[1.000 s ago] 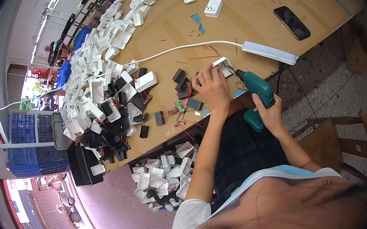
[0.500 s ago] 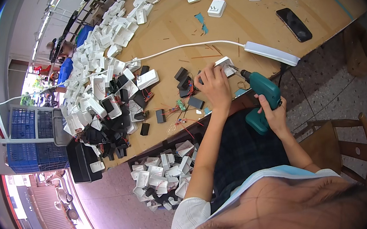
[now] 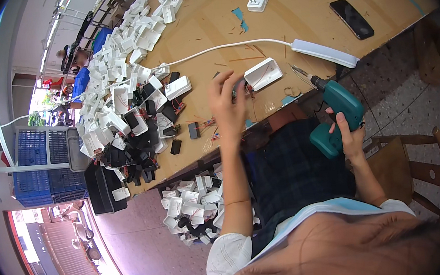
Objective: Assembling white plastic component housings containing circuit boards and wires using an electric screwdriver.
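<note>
In my right hand (image 3: 351, 132) is a green cordless drill (image 3: 342, 101), gripped by its handle. Its bit points up and left over the table's front edge, apart from the white housing. My left hand (image 3: 228, 101) hovers left of that housing with its fingers spread, over small black boxes and thin wires that it partly hides. The white plastic housing (image 3: 263, 74) rests with its hollow side showing, and a few wires lie at its left end. A black box (image 3: 194, 130) with red wires sits left of my left hand.
A large heap of white housings (image 3: 135, 38) spreads along the left and far side, with black boxes (image 3: 124, 154) nearer. A white power strip (image 3: 324, 53) trails its cable across the table. A phone (image 3: 352, 19) lies right. Under the table are more housings (image 3: 190, 209); a wooden chair (image 3: 419, 169) stands right.
My left hand has let go of the white housing and moved left. The drill has drawn back to the right, away from the housing, which now shows its hollow side.
</note>
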Action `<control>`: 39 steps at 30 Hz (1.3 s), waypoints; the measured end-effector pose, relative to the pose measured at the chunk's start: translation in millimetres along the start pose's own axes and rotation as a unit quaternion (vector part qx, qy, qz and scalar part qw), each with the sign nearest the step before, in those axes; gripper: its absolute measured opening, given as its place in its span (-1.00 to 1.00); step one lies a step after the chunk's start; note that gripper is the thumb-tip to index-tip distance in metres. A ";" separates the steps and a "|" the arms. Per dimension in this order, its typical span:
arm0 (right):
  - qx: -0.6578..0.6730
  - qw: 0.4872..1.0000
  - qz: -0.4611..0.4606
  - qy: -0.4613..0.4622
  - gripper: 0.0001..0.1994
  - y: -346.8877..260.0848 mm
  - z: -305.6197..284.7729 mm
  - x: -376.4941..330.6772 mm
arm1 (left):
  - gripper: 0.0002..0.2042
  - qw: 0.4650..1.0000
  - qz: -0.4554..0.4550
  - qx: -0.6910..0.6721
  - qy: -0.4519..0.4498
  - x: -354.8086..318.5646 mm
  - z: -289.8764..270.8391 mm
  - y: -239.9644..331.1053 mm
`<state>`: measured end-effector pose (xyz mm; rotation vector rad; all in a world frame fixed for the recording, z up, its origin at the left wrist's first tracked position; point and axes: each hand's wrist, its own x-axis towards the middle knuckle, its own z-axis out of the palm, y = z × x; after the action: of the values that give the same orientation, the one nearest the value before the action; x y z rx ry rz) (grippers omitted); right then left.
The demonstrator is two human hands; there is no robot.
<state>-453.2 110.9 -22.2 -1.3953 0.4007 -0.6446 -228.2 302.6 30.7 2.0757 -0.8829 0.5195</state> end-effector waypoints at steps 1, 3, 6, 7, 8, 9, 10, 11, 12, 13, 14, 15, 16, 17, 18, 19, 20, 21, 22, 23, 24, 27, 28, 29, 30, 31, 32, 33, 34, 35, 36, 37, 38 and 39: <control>-0.002 1.000 0.003 0.006 -0.64 2.3 -3.1 -0.3 | -0.73 0.997 0.068 0.035 -0.028 0.3 -7.0 -14.4; -0.014 1.000 0.013 -0.006 -0.65 1.6 -2.0 -1.3 | -0.74 0.982 0.142 0.072 -0.105 0.6 -23.6 -26.6; 0.024 1.000 0.012 0.005 -0.71 2.5 5.6 -0.8 | -0.73 0.931 0.245 0.125 -0.239 -5.6 -27.5 -31.3; 0.027 1.000 0.013 0.003 -0.71 1.7 6.9 -1.6 | -0.71 0.903 0.276 0.141 -0.297 -6.8 -27.5 -29.9; 0.026 1.000 0.007 0.000 -0.72 -0.4 7.6 -2.4 | -0.77 0.886 0.315 0.157 -0.301 -7.7 -27.6 -28.9; 0.026 1.000 0.002 -0.003 -0.72 -1.8 8.7 -2.6 | -0.77 0.886 0.313 0.161 -0.303 -6.6 -27.5 -29.3; 0.027 1.000 0.006 -0.004 -0.72 -1.7 8.5 -3.3 | -0.78 0.862 0.354 0.172 -0.318 -3.6 -26.6 -28.0; 0.028 1.000 0.003 -0.003 -0.72 -1.0 7.5 -3.0 | -0.80 0.837 0.395 0.182 -0.332 -0.1 -26.6 -27.2; 0.029 1.000 -0.001 -0.003 -0.72 0.4 6.5 -3.0 | -0.79 0.826 0.403 0.185 -0.349 4.0 -27.9 -26.9; 0.030 1.000 0.001 -0.003 -0.72 2.8 4.9 -2.9 | -0.79 0.825 0.402 0.185 -0.350 6.9 -26.1 -30.1; 0.014 1.000 -0.004 -0.019 -0.70 5.8 3.2 -3.0 | -0.80 0.837 0.393 0.154 -0.347 9.3 -23.8 -33.7; -0.002 0.999 -0.008 -0.035 -0.67 7.2 2.5 -3.5 | -0.81 0.848 0.385 0.123 -0.343 10.1 -22.5 -35.7; -0.004 0.999 -0.010 -0.032 -0.67 7.0 4.0 -2.3 | -0.81 0.847 0.388 0.121 -0.343 10.9 -18.1 -35.4; 0.012 1.000 -0.001 -0.018 -0.69 5.4 7.6 -1.2 | -0.82 0.880 0.353 0.107 -0.299 10.2 -12.0 -33.6; 0.028 1.000 0.008 -0.005 -0.71 3.8 10.8 -0.1 | -0.81 0.909 0.317 0.093 -0.254 9.2 -5.6 -31.1; 0.026 1.000 0.005 0.000 -0.71 2.8 12.9 0.9 | -0.81 0.908 0.321 0.090 -0.253 8.6 0.9 -25.8; 0.025 1.000 0.014 0.004 -0.71 2.3 14.8 1.7 | -0.82 0.949 0.229 0.046 -0.213 7.7 7.5 -19.2; 0.024 0.999 0.022 0.008 -0.71 3.1 15.1 2.7 | -0.82 0.976 0.133 0.001 -0.171 7.0 14.3 -14.2; -0.001 1.000 0.023 -0.012 -0.70 5.3 14.1 3.6 | -0.86 0.982 0.108 -0.013 -0.151 5.3 20.6 -13.8; -0.003 1.000 0.021 -0.008 -0.70 5.2 14.1 4.7 | -0.86 0.982 0.112 -0.017 -0.151 3.1 26.9 -13.6; -0.011 1.000 0.023 -0.008 -0.71 3.5 16.3 6.3 | -0.86 0.990 0.079 -0.003 -0.117 0.7 33.0 -13.4; -0.022 0.999 0.024 -0.004 -0.72 3.1 20.0 12.0 | -0.88 0.996 0.053 0.047 -0.059 -2.6 48.5 -7.7; -0.042 0.999 0.016 -0.012 -0.72 2.9 21.6 14.3 | -0.88 0.994 0.059 0.090 -0.032 -3.7 52.3 -6.1; -0.063 0.998 0.009 -0.020 -0.73 0.5 24.7 16.4 | -0.88 0.994 0.060 0.088 -0.033 -5.9 56.6 -4.8; -0.055 0.998 0.015 -0.007 -0.78 -4.4 29.5 17.2 | -0.89 0.991 0.055 0.121 -0.020 -8.6 61.2 -3.7; -0.056 0.998 0.015 -0.006 -0.78 -1.6 29.4 18.3 | -0.89 0.987 0.050 0.155 -0.006 -9.7 65.0 -1.0; -0.083 0.996 -0.016 -0.005 -0.78 4.0 30.1 19.7 | -0.89 0.987 0.049 0.154 -0.006 -9.5 68.9 1.2; -0.110 0.993 -0.047 -0.005 -0.79 7.0 30.1 21.1 | -0.89 0.985 0.053 0.162 0.022 -8.6 72.8 3.4; -0.110 0.993 -0.046 -0.006 -0.79 6.3 31.4 21.8 | -0.90 0.982 0.056 0.172 0.051 -8.1 74.6 4.2; -0.118 0.992 -0.038 -0.005 -0.78 4.4 33.8 22.5 | -0.90 0.982 0.055 0.172 0.050 -7.7 76.5 3.3; -0.125 0.992 -0.031 -0.003 -0.78 2.4 35.9 23.0 | -0.88 0.981 0.057 0.176 0.054 -7.1 78.5 2.0; -0.125 0.992 -0.030 -0.004 -0.78 0.2 37.2 23.6 | -0.87 0.980 0.060 0.179 0.058 -6.3 80.0 0.3; -0.128 0.991 -0.023 -0.006 -0.78 -2.1 38.3 24.1 | -0.87 0.980 0.060 0.179 0.058 -7.2 81.5 -3.8; -0.131 0.991 -0.016 -0.008 -0.77 -3.5 39.8 24.6 | -0.87 0.982 0.047 0.179 0.034 -9.2 83.3 -9.6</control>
<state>-410.5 126.1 -10.1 -1.6583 0.4644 -0.6228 -222.7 243.6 -29.4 2.3280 -0.9022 0.8471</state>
